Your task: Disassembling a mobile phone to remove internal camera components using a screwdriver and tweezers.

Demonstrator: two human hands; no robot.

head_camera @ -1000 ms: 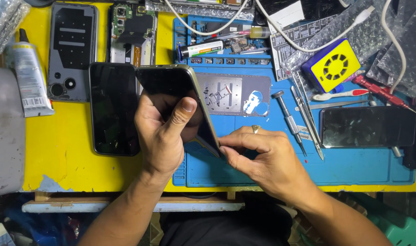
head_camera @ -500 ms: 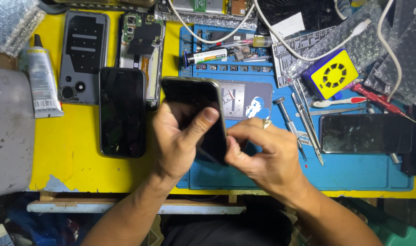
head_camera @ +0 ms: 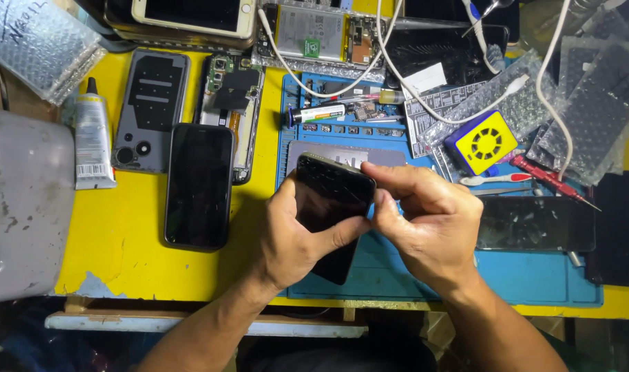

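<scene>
Black phone [head_camera: 331, 200]: dark glass slab with a cracked-looking screen, held tilted above the blue work mat [head_camera: 535, 275], near the mat's left half.
Left hand [head_camera: 297, 238]: fingers clenched around the black phone from its left side, thumb [head_camera: 342, 231] pressed across the lower part of the screen.
Right hand [head_camera: 428, 220]: fingers grasping the black phone's right edge, thumb and forefinger pinched at the upper right corner.
Blue work mat: lies on the yellow table [head_camera: 128, 262], its near edge close to the table's front edge; both hands are over it.
Second dark phone [head_camera: 198, 184]: flat on the table, screen up, left of the mat and well apart from the hands.
Grey back cover [head_camera: 149, 110]: left of the mat, beyond the second dark phone.
Opened phone frame [head_camera: 233, 96]: just beside the grey back cover, at the mat's upper left corner.
Glue tube [head_camera: 94, 138]: far left of the mat, nozzle pointing away.
Yellow fan box [head_camera: 481, 141]: at the mat's far right corner, on bubble wrap.
Dark screen panel [head_camera: 535, 224]: lying on the mat's right part, just right of the right hand.
Red-handled screwdriver [head_camera: 552, 180]: beyond the dark screen panel.
</scene>
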